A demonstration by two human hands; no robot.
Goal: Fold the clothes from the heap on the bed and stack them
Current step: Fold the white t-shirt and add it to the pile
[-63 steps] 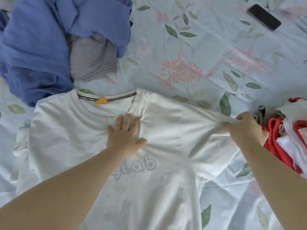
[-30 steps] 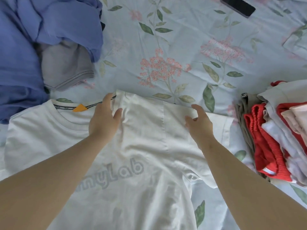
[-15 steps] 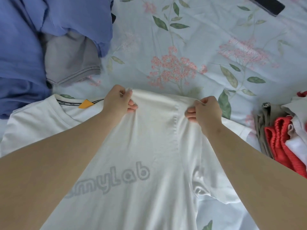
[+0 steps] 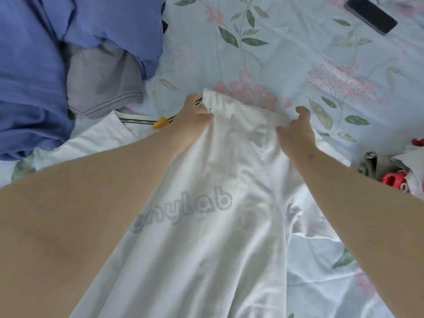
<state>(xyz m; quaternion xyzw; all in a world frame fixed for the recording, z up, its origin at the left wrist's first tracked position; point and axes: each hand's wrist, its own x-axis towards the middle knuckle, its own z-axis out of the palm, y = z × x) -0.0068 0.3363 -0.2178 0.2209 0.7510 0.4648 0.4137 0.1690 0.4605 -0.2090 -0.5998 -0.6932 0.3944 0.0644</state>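
A white T-shirt (image 4: 206,226) with grey lettering lies face up on the floral bed sheet (image 4: 286,42), its collar and an orange tag to the left. My left hand (image 4: 195,115) grips the shirt's shoulder fabric beside the collar. My right hand (image 4: 296,134) pinches the same top edge further right, with its index finger curled above the cloth. The fabric between both hands is raised off the bed. The heap sits at the upper left, a blue garment (image 4: 34,65) over a grey one (image 4: 103,83). A stack of folded clothes (image 4: 401,177) shows at the right edge.
A black phone (image 4: 371,14) lies on the sheet at the top right. Bare sheet stretches beyond the shirt and at the lower right. My forearms cover much of the shirt's left side and right sleeve.
Both hands went from pressing flat on the shirt to gripping its right shoulder edge. They have since lifted that edge and shifted it a little to the left and away from me.
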